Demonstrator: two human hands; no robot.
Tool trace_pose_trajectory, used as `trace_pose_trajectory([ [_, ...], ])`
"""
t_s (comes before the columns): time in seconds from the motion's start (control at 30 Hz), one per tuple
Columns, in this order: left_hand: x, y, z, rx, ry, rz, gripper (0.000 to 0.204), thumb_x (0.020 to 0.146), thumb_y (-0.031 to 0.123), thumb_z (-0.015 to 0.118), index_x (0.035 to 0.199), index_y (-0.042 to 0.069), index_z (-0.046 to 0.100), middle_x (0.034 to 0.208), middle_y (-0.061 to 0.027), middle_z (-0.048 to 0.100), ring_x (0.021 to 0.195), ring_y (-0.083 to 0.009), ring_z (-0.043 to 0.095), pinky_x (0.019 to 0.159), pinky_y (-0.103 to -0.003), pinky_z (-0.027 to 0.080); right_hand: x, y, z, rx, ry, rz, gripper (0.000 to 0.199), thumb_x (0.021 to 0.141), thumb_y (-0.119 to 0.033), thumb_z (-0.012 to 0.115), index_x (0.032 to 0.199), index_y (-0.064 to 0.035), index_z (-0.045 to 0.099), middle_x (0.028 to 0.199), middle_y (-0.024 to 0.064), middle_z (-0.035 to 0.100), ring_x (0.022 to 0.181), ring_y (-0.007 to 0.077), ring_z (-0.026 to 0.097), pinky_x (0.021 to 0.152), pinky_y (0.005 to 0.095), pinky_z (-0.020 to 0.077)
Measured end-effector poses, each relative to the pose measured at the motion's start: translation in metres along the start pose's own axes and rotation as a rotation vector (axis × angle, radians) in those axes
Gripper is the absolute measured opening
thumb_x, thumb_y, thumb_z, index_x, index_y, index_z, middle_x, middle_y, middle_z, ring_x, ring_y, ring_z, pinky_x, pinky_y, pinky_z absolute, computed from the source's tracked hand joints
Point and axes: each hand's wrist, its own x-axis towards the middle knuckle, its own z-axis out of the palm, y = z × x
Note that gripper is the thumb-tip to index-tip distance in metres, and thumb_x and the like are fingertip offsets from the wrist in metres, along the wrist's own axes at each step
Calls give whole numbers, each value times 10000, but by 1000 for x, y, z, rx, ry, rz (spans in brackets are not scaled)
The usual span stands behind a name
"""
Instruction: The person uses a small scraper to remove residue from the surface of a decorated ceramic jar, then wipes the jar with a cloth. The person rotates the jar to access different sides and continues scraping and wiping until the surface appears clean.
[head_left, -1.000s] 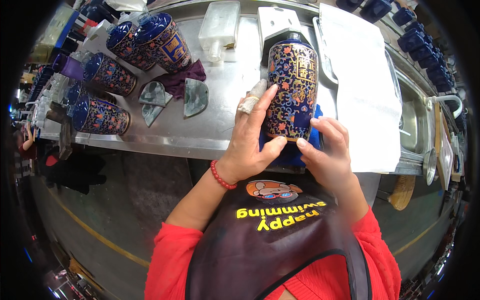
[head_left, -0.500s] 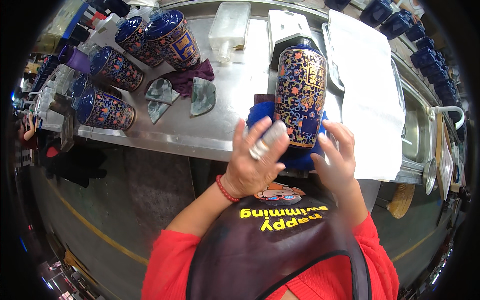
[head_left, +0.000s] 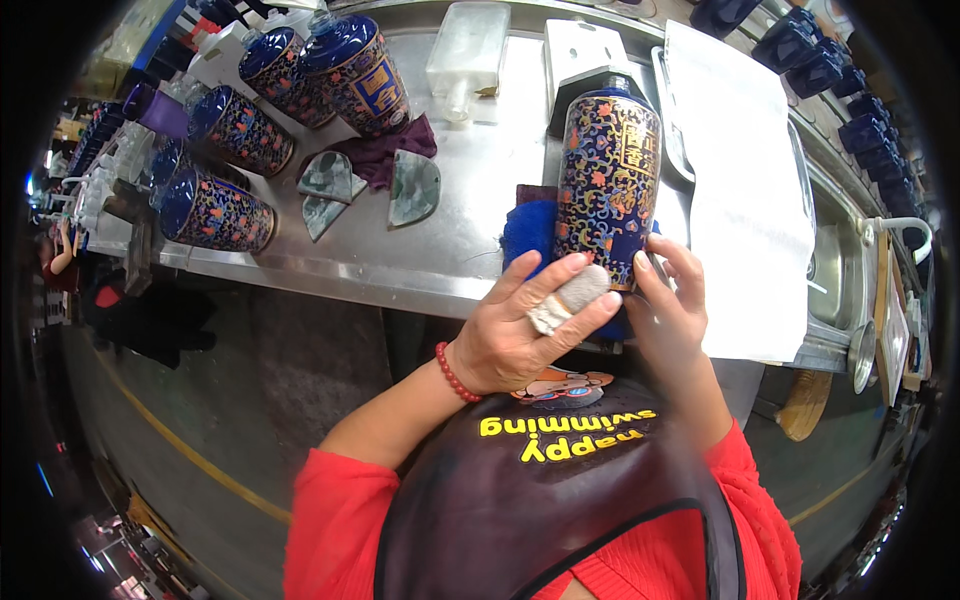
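Observation:
A dark blue bottle (head_left: 607,180) with a colourful floral pattern and gold characters lies with its base toward me. Its neck end rests in a white notched stand (head_left: 583,45), and a blue cloth (head_left: 527,228) is under its lower part. My left hand (head_left: 530,325) reaches across the near end of the bottle with fingers stretched out; a grey-white wrap (head_left: 570,300) covers one finger. At the base's right edge, my right hand (head_left: 672,305) has its thumb and fingers bent against the bottle.
Several similar bottles (head_left: 355,75) stand at the left. Green-grey curved pieces (head_left: 413,188) lie by a purple cloth (head_left: 400,150). A clear empty bottle (head_left: 468,50) lies at the back. White sheet (head_left: 745,200) covers the right side, beside a sink (head_left: 828,250).
Both hands have closed in on the bottle's near end. My left hand moved right, its wrapped finger now over the base, and my right hand's fingers now touch the lower right edge.

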Motion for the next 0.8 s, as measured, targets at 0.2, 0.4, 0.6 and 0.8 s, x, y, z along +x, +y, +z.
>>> trace_pose_trajectory([
  [0.2,24,-8,9,-38,63,-87,588,849,175,762,1412,100,610,1381,-187,617,1285,-387,584,1182,-538,337,2,-1,2,35,6,44,680,737,71,755,1388,-16,578,1406,215,529,1244,393,553,1032,475,474],
  [0.4,17,-18,14,-331,41,-277,713,871,165,761,1503,5,475,1417,-243,572,1335,-460,518,1158,-590,326,11,-2,-3,10,21,-14,682,761,-17,801,1396,3,555,1419,218,522,1248,393,545,1025,480,475],
  [0.6,3,-9,5,-11,42,-163,520,903,216,730,1395,83,628,1358,-162,649,1318,-398,547,1190,-588,265,14,-3,-1,32,8,5,620,753,-50,808,1344,-26,621,1401,204,533,1242,382,549,1023,473,477],
  [0.8,-3,-8,1,106,49,-76,388,863,107,726,1247,155,742,1259,-119,711,1317,-342,559,1204,-583,256,11,-2,3,40,19,15,619,753,-51,805,1345,-33,625,1399,201,533,1237,379,550,1022,467,480],
])
